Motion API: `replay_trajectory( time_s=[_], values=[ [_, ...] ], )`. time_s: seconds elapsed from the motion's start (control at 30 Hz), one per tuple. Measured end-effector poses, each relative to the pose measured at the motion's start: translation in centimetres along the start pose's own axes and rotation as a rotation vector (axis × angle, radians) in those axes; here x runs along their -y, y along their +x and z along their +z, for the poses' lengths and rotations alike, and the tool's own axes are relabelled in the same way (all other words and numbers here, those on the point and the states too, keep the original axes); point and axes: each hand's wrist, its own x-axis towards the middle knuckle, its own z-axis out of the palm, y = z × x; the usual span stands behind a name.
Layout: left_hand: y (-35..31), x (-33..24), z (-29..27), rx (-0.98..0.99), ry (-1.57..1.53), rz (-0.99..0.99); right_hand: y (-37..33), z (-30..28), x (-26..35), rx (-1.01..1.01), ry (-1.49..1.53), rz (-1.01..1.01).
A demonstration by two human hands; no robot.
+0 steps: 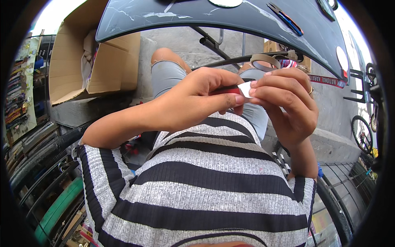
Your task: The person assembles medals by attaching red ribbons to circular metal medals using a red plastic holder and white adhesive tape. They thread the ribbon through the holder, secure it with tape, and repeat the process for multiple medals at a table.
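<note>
Pinched between the thumb and fingertips of the left hand (pixel 197 101) is a small red object (pixel 228 90), most of which is hidden under the curled fingers, so its kind cannot be told. At its right end a small white tab (pixel 246 89) is nipped by the thumb and forefinger of the right hand (pixel 286 103); both grips are thus closed, the left on the red object and the right on the white tab, and the two hands are brought together so that they nearly touch. A ring is worn on one finger of the right hand. The pair of hands is held up close before the chest, above a grey and black striped top (pixel 205 185) and above the knees, which are covered by grey cloth. Beyond the hands a dark marbled bench (pixel 197 16) is seen, curved by the lens, with a pair of blue-handled pliers (pixel 286 18) lying on it toward the right. Just under its edge a roll of tape (pixel 265 61) is resting near the right hand. An open cardboard box (pixel 94 57) is set on the ground to the left, well apart from the hands, and bicycle tyres (pixel 49 181) are stacked at the lower left.
</note>
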Motion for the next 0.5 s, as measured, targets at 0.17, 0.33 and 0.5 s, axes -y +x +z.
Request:
replay_trajectory(
  time_s=[0.17,0.33,0.5],
  values=[
    [0.0,-0.3,-0.6,0.057,-0.146,-0.034,-1.7,0.5,0.3,-0.043,-0.085,-0.04],
    [0.7,-0.6,-0.8,0.109,-0.167,-0.038,-2.9,0.2,0.5,-0.084,-0.22,-0.019],
    [1.6,-1.4,-0.5,0.018,-0.079,-0.075,-2.9,-0.6,-0.3,-0.067,-0.363,-0.13]
  ],
)
